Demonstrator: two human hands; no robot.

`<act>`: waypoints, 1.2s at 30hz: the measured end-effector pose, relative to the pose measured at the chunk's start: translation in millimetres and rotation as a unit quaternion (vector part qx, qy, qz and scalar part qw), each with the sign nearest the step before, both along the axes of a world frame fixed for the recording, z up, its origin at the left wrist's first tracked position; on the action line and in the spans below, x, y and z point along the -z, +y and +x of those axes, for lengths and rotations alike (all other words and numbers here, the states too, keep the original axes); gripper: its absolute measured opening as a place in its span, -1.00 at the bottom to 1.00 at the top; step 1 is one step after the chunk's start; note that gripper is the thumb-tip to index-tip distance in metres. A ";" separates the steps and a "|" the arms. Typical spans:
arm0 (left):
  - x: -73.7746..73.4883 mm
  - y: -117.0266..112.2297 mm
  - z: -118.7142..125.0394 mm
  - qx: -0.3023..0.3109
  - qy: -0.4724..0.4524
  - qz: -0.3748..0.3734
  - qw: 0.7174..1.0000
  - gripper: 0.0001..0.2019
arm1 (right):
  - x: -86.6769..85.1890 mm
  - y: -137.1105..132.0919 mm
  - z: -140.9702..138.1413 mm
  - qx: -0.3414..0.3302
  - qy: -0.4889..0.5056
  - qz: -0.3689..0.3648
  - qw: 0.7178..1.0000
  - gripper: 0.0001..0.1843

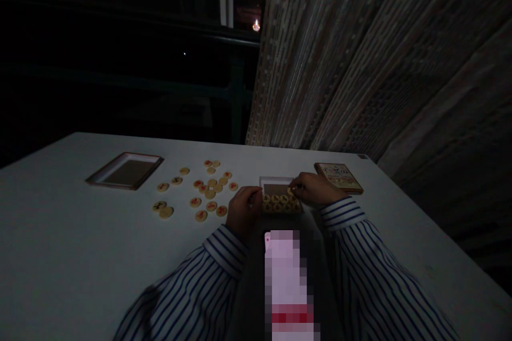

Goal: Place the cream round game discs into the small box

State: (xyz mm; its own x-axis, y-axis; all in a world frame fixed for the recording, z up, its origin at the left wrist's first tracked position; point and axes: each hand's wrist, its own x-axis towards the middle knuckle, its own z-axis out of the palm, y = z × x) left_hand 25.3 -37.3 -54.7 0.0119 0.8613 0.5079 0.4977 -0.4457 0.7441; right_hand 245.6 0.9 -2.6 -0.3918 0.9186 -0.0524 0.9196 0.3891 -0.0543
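Observation:
A small open box stands on the table in front of me. Rows of round wooden Chinese chess pieces with dark characters fill its near part, and its far part shows a bare floor. My left hand is closed at the box's left wall, fingertips on the edge. My right hand pinches a chess piece at the box's right side, over the row. Left of the box, many loose pieces lie scattered, some with red characters, others blank side up.
An empty shallow box lid lies at the far left of the white table. A printed box or booklet rests at the right. Near my body a lit phone screen appears, blurred out. A string curtain hangs behind the table.

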 end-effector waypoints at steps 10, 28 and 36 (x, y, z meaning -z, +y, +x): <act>0.7 -0.2 -0.2 0.000 -0.005 -0.003 1.000 -0.86 | -3.2 -1.3 -3.2 0.016 0.004 -0.010 1.000 -0.68; 0.2 -0.5 0.3 0.007 -0.001 0.002 1.000 -0.86 | -2.5 -0.7 -2.6 0.017 -0.012 -0.005 1.000 -0.68; -1.1 -1.4 0.2 0.005 0.003 -0.006 1.000 -0.87 | -4.2 -1.5 -3.1 0.020 0.001 -0.004 1.000 -0.67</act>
State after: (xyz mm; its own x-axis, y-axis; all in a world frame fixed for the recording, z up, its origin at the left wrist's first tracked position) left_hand 25.4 -38.7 -53.5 0.0228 0.8676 0.4967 0.4978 -0.4407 0.7470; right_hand 242.6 -0.6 1.6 -0.3546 0.9332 -0.0584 0.9344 0.3514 -0.0588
